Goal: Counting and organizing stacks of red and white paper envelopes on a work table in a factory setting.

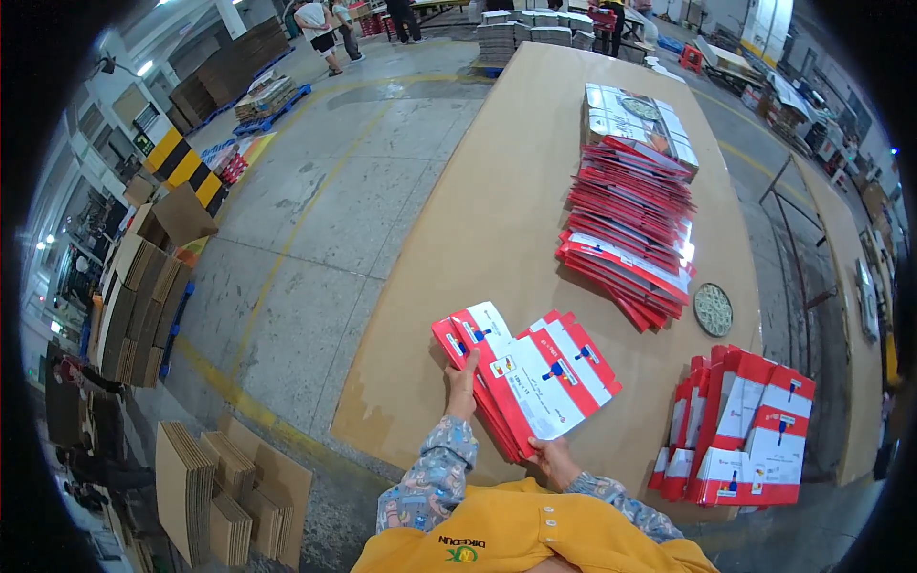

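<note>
A small stack of flat red-and-white printed cartons point(544, 372) lies tilted between my hands at the near part of the table. My left hand point(461, 387) grips its left edge, with the thumb on top. At the near corner my right hand point(554, 462) holds the same stack, fingers partly hidden underneath. Beyond it, a long fanned row of red-and-white flat cartons point(630, 220) runs away from me. To the right, another batch of folded cartons point(755, 430) stands near the table edge.
The brown table point(449, 248) carries a white wrapped bundle point(640, 119) at the far end of the row and a round patterned dish point(713, 309). Brown cardboard stacks point(229, 487) stand on the floor at the left. A narrow table point(841, 315) stands right; people point(325, 33) are far off.
</note>
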### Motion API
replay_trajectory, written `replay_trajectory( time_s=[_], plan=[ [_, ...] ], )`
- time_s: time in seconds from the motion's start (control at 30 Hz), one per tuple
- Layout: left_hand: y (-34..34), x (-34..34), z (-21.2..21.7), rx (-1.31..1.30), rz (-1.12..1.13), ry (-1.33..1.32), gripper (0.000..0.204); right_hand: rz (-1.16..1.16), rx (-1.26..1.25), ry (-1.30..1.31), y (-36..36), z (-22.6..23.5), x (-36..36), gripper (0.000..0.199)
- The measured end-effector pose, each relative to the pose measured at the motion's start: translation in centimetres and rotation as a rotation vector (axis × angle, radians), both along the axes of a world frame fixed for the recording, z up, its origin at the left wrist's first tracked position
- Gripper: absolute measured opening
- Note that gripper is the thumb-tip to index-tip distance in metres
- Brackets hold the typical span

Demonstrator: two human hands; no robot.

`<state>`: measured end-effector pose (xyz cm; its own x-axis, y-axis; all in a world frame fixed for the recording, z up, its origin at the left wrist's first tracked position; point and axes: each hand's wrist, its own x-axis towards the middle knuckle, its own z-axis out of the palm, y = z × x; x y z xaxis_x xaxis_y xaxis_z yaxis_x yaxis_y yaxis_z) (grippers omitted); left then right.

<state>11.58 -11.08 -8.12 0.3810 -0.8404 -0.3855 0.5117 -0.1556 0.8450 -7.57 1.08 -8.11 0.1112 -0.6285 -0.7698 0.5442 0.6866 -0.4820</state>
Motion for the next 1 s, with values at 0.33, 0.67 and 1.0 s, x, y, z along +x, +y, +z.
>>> replay_trajectory(
  time_s=[0.33, 0.67, 1.0],
  plan=[
    [0.3, 3.5, -3.2, 0.139, 0.070, 0.198, 0.048, 0.681, 0.167, -0.041, 0.5, 5.0, -2.9, 0.028],
    [3.2, -0.2, 9.8, -0.303, -0.306, -0.045, 0.062, 0.151, -1.318, 1.316, -9.8, 16.2, -3.4, 0.068],
    [6.5, 0.6, 9.0, -0.422, -0.612, -0.170, 0.091, 0.709, -1.618, 1.387, -10.4, 13.8, -1.0, 0.077]
  ],
)
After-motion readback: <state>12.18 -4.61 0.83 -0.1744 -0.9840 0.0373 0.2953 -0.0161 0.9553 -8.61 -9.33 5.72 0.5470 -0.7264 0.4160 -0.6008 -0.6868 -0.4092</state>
